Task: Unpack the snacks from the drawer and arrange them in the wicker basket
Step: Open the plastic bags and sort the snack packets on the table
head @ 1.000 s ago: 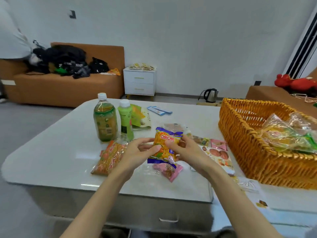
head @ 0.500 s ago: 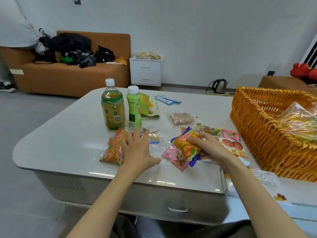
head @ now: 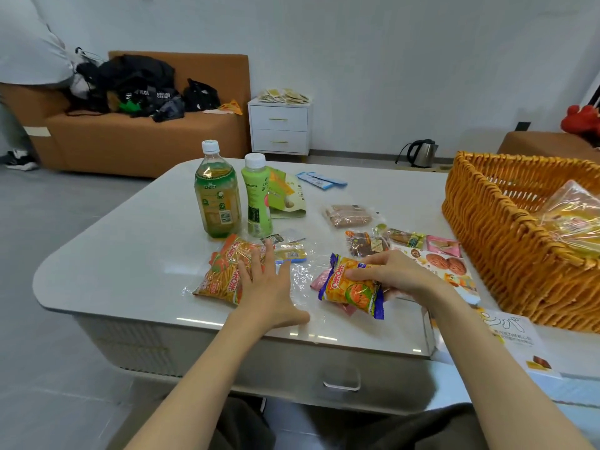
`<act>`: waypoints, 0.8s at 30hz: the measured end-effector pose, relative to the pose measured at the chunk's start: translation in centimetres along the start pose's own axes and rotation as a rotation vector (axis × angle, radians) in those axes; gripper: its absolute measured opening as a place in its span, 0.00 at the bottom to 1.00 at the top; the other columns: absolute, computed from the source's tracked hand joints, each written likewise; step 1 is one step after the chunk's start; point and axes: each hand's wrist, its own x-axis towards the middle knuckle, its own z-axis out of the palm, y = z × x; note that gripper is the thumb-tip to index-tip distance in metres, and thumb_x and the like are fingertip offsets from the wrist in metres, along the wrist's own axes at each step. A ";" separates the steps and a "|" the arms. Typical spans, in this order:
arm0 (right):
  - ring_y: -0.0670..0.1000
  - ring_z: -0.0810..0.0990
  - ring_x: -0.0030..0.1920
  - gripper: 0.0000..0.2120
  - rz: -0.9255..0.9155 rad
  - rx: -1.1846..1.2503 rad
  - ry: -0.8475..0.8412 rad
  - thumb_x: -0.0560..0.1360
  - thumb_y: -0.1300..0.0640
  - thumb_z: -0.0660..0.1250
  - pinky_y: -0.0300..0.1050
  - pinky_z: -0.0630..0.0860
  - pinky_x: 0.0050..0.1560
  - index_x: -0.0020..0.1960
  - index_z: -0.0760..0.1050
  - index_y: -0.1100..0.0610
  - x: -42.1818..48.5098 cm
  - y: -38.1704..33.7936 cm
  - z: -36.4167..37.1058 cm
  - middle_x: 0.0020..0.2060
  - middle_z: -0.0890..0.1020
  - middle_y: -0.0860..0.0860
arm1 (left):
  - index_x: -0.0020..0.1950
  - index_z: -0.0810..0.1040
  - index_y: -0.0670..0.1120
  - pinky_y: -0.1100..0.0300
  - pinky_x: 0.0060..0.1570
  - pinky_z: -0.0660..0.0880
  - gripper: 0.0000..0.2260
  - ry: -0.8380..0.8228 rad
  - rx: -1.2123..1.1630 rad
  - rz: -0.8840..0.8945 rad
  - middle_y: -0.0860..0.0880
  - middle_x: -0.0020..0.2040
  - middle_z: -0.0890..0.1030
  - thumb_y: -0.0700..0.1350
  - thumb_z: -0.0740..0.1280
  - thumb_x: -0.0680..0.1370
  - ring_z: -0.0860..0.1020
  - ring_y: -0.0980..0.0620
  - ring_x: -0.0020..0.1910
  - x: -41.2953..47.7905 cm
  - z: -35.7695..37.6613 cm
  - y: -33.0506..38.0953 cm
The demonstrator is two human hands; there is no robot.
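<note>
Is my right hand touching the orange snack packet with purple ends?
Touching. Head view: the right hand curls its fingers around the orange snack packet.

Left hand (head: 269, 287) released orange packet (head: 352, 289); now on stick snacks (head: 224, 274).

You faced a smooth, glossy white tabletop (head: 136, 254), a rough woven orange wicker basket (head: 506, 254), and, near the tabletop's front edge, a shiny, crinkled orange plastic snack packet (head: 352, 292).

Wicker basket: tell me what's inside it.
A clear bag with yellow contents shows above the basket's near wall. That wall hides the floor, and the frame edge cuts off the rest.
</note>
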 end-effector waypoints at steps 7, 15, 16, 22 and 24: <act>0.52 0.83 0.40 0.12 0.024 0.081 -0.003 0.70 0.55 0.76 0.45 0.81 0.40 0.45 0.73 0.56 0.3 0.0 0.3 0.39 0.83 0.54 | 0.51 0.76 0.46 0.46 0.75 0.52 0.10 0.136 -0.221 0.033 0.46 0.79 0.44 0.49 0.68 0.73 0.39 0.42 0.77 -0.7 -0.5 -0.2; 0.54 0.86 0.45 0.17 0.068 0.163 -0.099 0.71 0.57 0.75 0.46 0.83 0.44 0.56 0.76 0.61 1.0 -0.4 1.0 0.47 0.85 0.57 | 0.38 0.75 0.51 0.54 0.71 0.55 0.05 0.278 -0.632 0.048 0.49 0.77 0.59 0.45 0.70 0.72 0.55 0.51 0.77 -1.1 -0.8 -0.6; 0.54 0.86 0.45 0.16 0.064 0.177 -0.106 0.71 0.58 0.75 0.46 0.83 0.44 0.56 0.77 0.62 1.1 -0.6 1.3 0.47 0.85 0.57 | 0.37 0.75 0.52 0.55 0.70 0.56 0.06 0.286 -0.664 0.062 0.49 0.76 0.61 0.45 0.70 0.72 0.56 0.51 0.76 -1.2 -0.9 -0.6; 0.52 0.81 0.39 0.06 0.098 0.321 -0.111 0.76 0.66 0.64 0.40 0.79 0.38 0.52 0.75 0.66 2.0 -1.5 3.7 0.44 0.81 0.58 | 0.37 0.78 0.56 0.56 0.70 0.57 0.07 0.286 -0.739 0.162 0.51 0.74 0.65 0.47 0.71 0.74 0.59 0.53 0.75 -1.6 -1.1 -0.8; 0.55 0.81 0.44 0.11 0.129 0.371 -0.104 0.76 0.67 0.64 0.44 0.80 0.47 0.57 0.73 0.69 2.4 -1.4 4.1 0.49 0.81 0.61 | 0.37 0.80 0.56 0.50 0.71 0.59 0.06 0.286 -0.730 0.126 0.53 0.73 0.66 0.52 0.71 0.74 0.60 0.53 0.74 -1.4 -1.7 -1.4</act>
